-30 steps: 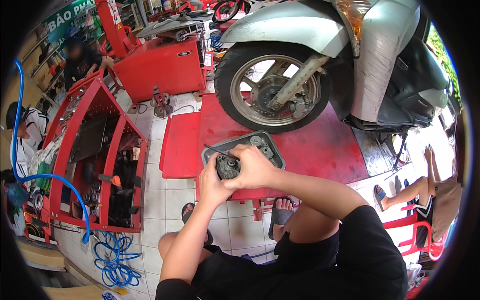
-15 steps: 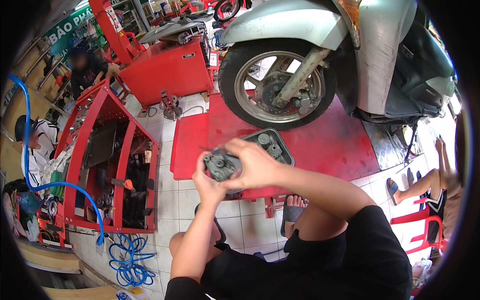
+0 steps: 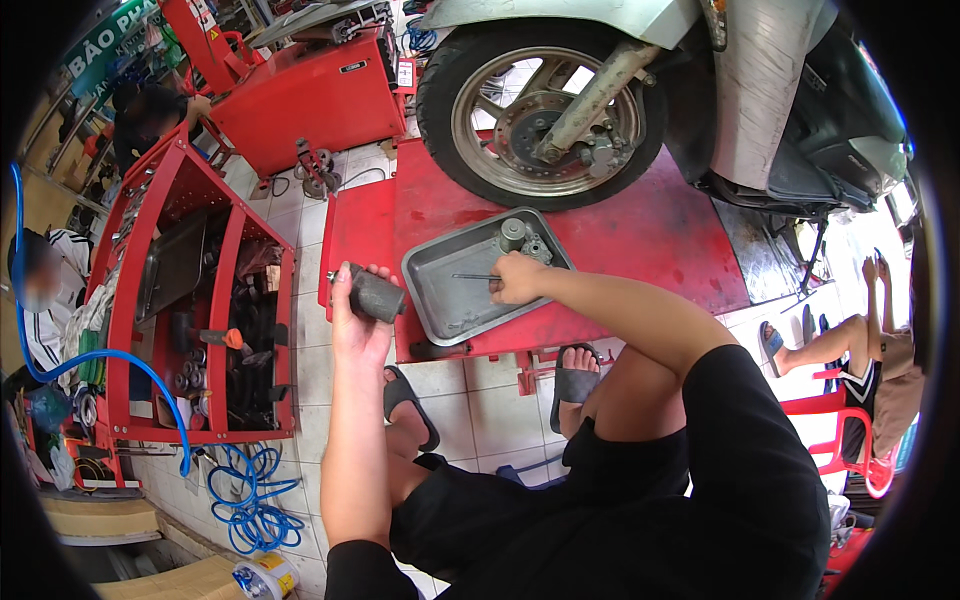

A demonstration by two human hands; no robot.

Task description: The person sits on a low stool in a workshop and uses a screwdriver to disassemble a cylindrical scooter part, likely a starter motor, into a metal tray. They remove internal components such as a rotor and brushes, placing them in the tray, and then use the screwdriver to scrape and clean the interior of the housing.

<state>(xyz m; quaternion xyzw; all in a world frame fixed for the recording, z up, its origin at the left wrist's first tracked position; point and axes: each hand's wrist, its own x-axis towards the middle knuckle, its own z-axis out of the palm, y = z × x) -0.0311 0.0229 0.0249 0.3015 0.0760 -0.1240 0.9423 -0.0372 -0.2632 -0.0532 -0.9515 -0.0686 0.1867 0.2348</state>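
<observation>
My left hand (image 3: pixel 352 318) is wrapped round a dark grey cylindrical motor (image 3: pixel 377 297), held in the air to the left of a grey metal tray (image 3: pixel 425 308). A short stub sticks out of the motor's left end. Over the tray, my right hand (image 3: pixel 518 278) is closed with a long thin metal rod (image 3: pixel 470 276) in its fingers, pointing left. Beyond that hand, at the tray's far right, lie a small metal cylinder (image 3: pixel 513 232) and other metal parts (image 3: pixel 537 248), partly hidden.
The tray rests on a red lift platform (image 3: pixel 660 235) beneath a scooter's front wheel (image 3: pixel 545 130). At left stand a red tool cart (image 3: pixel 190 435) and a coiled blue hose (image 3: pixel 250 505). Other people sit at the far left and on the right, beside a red chair (image 3: pixel 835 425).
My hands were together round the motor over the tray's near left. Now they are apart: the left keeps the motor further left, while the right has moved right with the thin rod.
</observation>
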